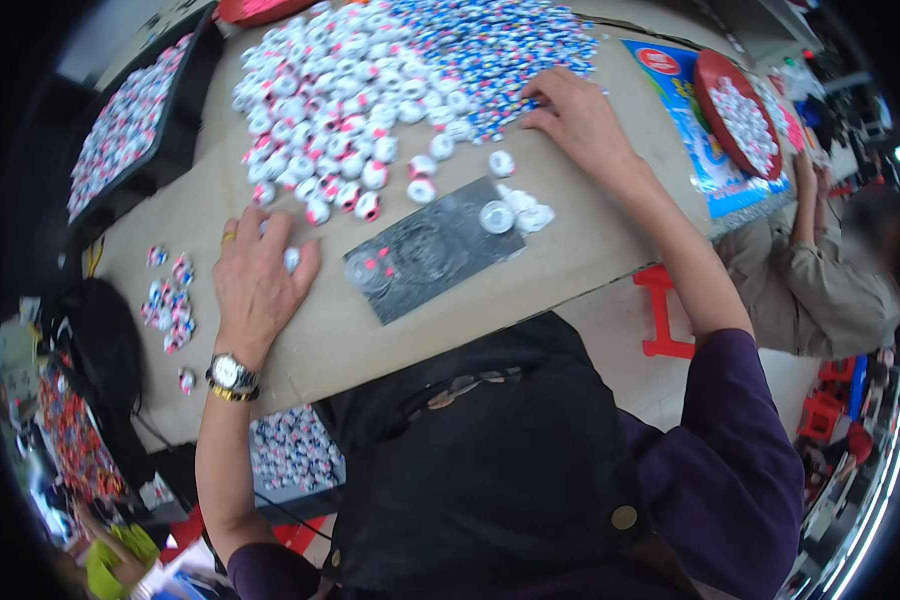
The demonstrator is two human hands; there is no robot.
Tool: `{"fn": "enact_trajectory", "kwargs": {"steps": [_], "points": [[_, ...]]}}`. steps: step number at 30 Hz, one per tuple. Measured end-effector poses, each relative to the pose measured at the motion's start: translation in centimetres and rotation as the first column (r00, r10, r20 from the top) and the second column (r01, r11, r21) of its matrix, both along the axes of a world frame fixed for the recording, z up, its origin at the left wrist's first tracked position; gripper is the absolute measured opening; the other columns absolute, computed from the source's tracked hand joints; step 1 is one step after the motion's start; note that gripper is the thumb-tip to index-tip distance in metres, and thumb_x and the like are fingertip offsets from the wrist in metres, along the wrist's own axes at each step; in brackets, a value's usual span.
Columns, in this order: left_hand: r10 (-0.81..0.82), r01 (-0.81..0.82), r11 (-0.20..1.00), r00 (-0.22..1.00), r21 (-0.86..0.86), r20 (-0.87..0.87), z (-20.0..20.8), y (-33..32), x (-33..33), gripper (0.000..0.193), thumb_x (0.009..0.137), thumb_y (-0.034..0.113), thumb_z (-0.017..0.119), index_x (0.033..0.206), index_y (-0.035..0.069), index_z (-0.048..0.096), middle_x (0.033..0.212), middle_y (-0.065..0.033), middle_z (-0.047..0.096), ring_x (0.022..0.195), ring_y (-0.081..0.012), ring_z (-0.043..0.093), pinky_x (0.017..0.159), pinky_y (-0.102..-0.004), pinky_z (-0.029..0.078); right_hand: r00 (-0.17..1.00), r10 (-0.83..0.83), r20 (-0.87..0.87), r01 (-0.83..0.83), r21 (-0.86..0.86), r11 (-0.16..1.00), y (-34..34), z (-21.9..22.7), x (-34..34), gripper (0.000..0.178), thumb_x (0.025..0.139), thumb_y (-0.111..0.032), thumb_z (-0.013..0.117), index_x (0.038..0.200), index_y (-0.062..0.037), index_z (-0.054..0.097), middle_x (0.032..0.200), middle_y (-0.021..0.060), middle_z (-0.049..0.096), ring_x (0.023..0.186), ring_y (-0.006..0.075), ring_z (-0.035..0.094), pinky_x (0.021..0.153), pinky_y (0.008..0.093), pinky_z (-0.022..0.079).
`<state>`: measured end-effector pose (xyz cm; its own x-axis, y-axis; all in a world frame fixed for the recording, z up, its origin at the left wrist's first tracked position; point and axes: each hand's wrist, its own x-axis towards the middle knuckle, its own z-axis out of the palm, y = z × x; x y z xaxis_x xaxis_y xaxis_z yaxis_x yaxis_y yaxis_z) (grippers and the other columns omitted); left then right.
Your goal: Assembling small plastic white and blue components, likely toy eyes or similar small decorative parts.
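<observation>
My left hand [260, 268] rests palm down on the table, fingers curled around a small round white piece [291, 259] that shows beside the thumb. In front of it spreads a large heap of white and pink round pieces [320, 110]. My right hand [582, 122] is at the near right edge of a heap of small blue, white and red pieces [510, 45]; its thumb and forefinger are apart, with some of these pieces near the tips. Between my hands lies a dark grey slab [430, 265] with small pink bits and a clear round cap [496, 217] on it.
Several joined pieces [170, 305] lie left of my left hand. A black bin [185, 130] of similar pieces stands at the far left. A red bowl [715, 85] sits on a blue packet [670, 110] at right, near a seated person [820, 260]. Below the table edge is another bin [295, 450].
</observation>
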<state>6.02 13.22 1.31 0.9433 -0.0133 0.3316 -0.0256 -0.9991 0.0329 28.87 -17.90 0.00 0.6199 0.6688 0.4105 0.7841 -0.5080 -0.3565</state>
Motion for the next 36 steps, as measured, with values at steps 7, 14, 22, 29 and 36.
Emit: {"fn": "enact_trajectory", "kwargs": {"steps": [7,14,22,29,36], "points": [[-0.022,0.033,0.995,0.993,-0.093,0.116,-0.5,0.9,-0.7,0.022,0.075,0.021,0.072,0.079,0.005,0.057,0.086,-0.0106,0.057,0.073,-0.029,0.06,0.058,-0.0391,0.049,0.991,-0.116,0.062,0.117,-0.004,0.993,-0.1,-0.4,-0.1,0.025,0.082,-0.019,0.068,0.097,-0.0032,0.056,0.082,0.0127,0.061,0.076,0.0339,0.061,0.065,0.0421,0.048],[0.145,0.006,-0.484,0.987,-0.875,-0.074,1.1,2.2,-1.2,0.042,0.097,0.043,0.048,0.08,0.005,0.055,0.093,-0.0113,0.058,0.068,-0.0227,0.057,0.046,-0.0305,0.043,0.584,0.152,-0.798,0.373,0.43,0.822,-1.2,0.8,-0.4,0.013,0.09,-0.008,0.06,0.102,-0.0076,0.054,0.078,0.001,0.059,0.063,0.0075,0.052,0.055,0.0219,0.042],[0.011,0.04,-0.941,0.996,-0.336,0.088,2.3,-0.9,-3.5,0.045,0.099,0.044,0.034,0.089,0.004,0.051,0.112,-0.018,0.056,0.082,-0.0287,0.052,0.046,-0.0296,0.039,0.331,0.385,-0.861,0.481,0.505,0.716,-0.6,2.6,-2.6,0.02,0.091,-0.005,0.059,0.11,-0.001,0.056,0.093,0.0088,0.064,0.078,0.0115,0.061,0.07,0.0247,0.053],[-0.076,-0.04,-0.968,0.987,-0.246,0.139,3.3,-4.1,-5.3,0.037,0.099,0.036,0.042,0.104,0.0,0.049,0.117,-0.017,0.051,0.081,-0.022,0.046,0.043,-0.027,0.039,0.409,0.41,-0.816,0.379,0.56,0.737,-0.6,4.0,-5.1,0.023,0.088,-0.003,0.061,0.11,0.0013,0.058,0.097,0.0123,0.066,0.08,0.0151,0.065,0.076,0.0275,0.054],[-0.054,-0.032,-0.963,0.996,-0.267,0.074,2.7,-9.0,-7.8,0.04,0.103,0.036,0.035,0.13,0.007,0.042,0.106,-0.0125,0.06,0.064,-0.0211,0.053,0.039,-0.0249,0.043,0.31,0.485,-0.818,0.282,0.566,0.774,-0.3,4.7,-7.3,0.02,0.084,0.002,0.063,0.103,0.0042,0.062,0.101,0.0164,0.068,0.088,0.0208,0.069,0.077,0.0282,0.056]]}}
